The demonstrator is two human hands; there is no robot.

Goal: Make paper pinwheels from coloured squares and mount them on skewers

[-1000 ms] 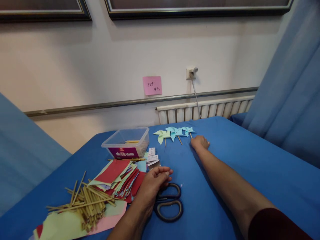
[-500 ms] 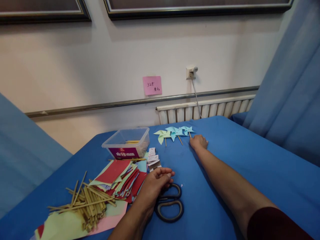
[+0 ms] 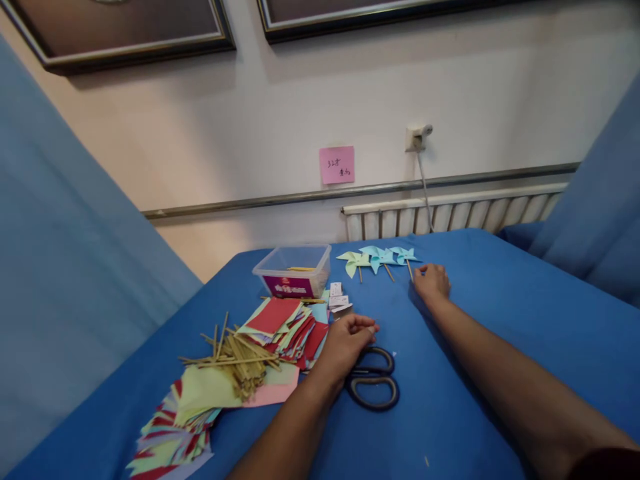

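Observation:
My left hand (image 3: pixel 350 341) rests just above the scissors (image 3: pixel 375 393), its thumb and fingers pressed together. Whatever they hold, if anything, is too small to make out. The scissors' dark handles show, while the hand and wrist cover the blades. At the far side of the table my right hand (image 3: pixel 433 281) lies beside the stick of the right blue paper pinwheel (image 3: pixel 404 255), fingers loosely bent and slightly apart from it. Left of that pinwheel lie a larger blue pinwheel (image 3: pixel 379 258) and a pale green pinwheel (image 3: pixel 354 263), each on a stick.
A clear plastic box (image 3: pixel 293 267) with sticks inside stands at the back. Small white boxes (image 3: pixel 339 301) sit near it. Coloured paper squares (image 3: pixel 275 316), a heap of short sticks (image 3: pixel 240 357) and fanned paper (image 3: pixel 173 437) cover the left. A radiator (image 3: pixel 450 217) runs behind the table.
My right hand has drawn a little away from the right pinwheel's stick. The left hand stays over the scissors. The view has shifted left, bringing more fanned paper into sight.

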